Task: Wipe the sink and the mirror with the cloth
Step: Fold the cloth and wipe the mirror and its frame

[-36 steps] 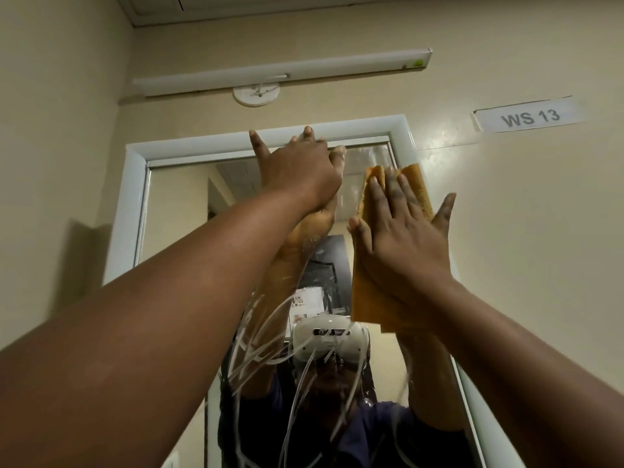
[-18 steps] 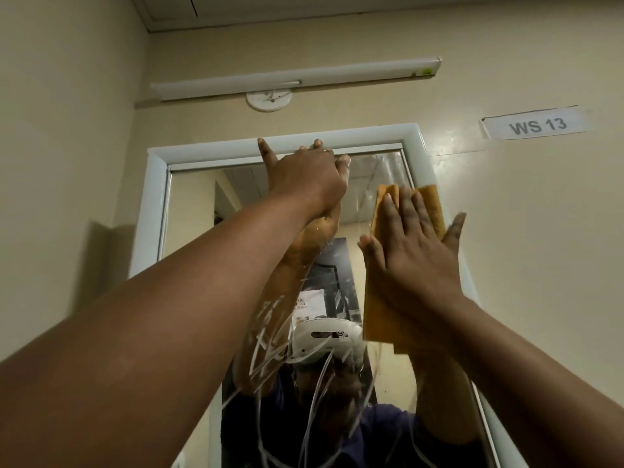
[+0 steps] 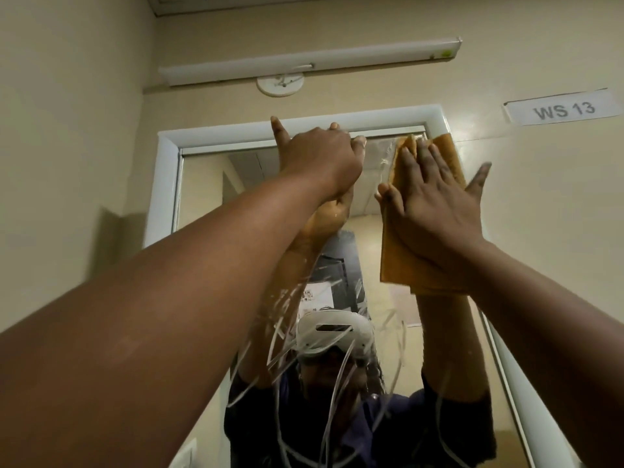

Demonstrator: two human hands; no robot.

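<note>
I am reaching up to a white-framed mirror (image 3: pixel 209 211) in the centre of the frame. My right hand (image 3: pixel 435 211), fingers straight and spread, presses an orange cloth (image 3: pixel 398 261) flat against the glass at the upper right. Over the last second the cloth has climbed, and its top edge now overlaps the frame's upper right corner. My left hand (image 3: pixel 320 160) rests at the frame's top edge, fingers curled, index pointing up; I cannot tell if it grips anything. Wet streaks cover the lower glass, so I judge the mirror only partly wiped. The sink is out of view.
</note>
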